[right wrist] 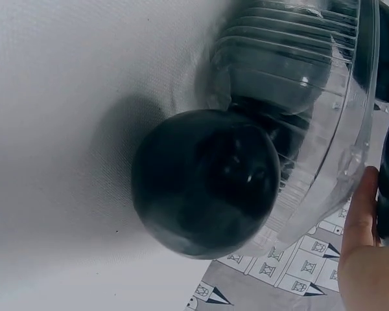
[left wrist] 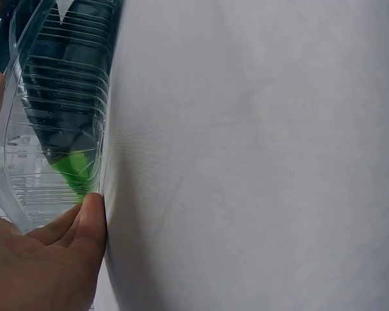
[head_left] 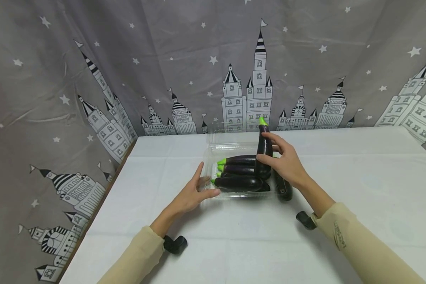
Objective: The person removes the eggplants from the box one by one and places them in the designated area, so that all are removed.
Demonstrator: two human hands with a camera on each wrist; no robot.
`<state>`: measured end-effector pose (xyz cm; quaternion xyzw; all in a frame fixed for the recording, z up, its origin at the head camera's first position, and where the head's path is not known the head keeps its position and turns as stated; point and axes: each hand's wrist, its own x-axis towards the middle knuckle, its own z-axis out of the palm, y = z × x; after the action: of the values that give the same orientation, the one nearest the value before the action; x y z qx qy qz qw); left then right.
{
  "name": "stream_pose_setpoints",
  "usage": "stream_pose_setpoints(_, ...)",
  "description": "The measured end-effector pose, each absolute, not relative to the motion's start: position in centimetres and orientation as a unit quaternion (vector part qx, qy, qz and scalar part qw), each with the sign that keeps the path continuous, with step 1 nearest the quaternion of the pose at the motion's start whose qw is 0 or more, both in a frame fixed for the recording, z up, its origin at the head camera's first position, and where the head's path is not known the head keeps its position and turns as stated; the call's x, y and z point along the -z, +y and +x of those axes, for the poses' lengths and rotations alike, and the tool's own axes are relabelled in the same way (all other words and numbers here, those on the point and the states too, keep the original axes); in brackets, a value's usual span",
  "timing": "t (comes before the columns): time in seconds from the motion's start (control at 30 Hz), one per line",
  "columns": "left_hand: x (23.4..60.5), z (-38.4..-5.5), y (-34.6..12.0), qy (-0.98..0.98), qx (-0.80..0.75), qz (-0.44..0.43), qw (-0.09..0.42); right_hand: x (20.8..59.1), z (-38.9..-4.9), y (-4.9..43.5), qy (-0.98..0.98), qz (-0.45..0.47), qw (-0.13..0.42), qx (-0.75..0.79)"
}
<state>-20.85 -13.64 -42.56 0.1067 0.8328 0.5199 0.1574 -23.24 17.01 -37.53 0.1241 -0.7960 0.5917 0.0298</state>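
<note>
In the head view, a clear plastic clamshell box point(head_left: 230, 146) holds several dark purple eggplants point(head_left: 236, 183) lying side by side, green stem ends to the left. My right hand point(head_left: 287, 159) grips one more eggplant point(head_left: 264, 144) over the box's right part, its green tip pointing to the back. At the box's front left corner, my left hand point(head_left: 189, 195) touches the plastic with spread fingers, the thumb along the front. The left wrist view shows that thumb point(left wrist: 94, 223) against the box wall. A loose eggplant point(head_left: 284, 189) lies just outside the box's right side.
White cloth point(head_left: 227, 240) covers the table. A grey curtain point(head_left: 184, 47) with castles and stars hangs behind it and along the left. The box's clear lid point(head_left: 218, 128) stands raised at the back. Black devices point(head_left: 175, 244) sit at both wrists.
</note>
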Motion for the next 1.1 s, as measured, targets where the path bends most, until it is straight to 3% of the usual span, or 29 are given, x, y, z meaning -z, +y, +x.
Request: stream_pose_setpoints(1.1, 42.7, -21.0, -13.5, 0.832, -0.523, 0.095, 0.158, 36.8, -22.3, 18.8, -0.79, 0.14, -0.008, -0.596)
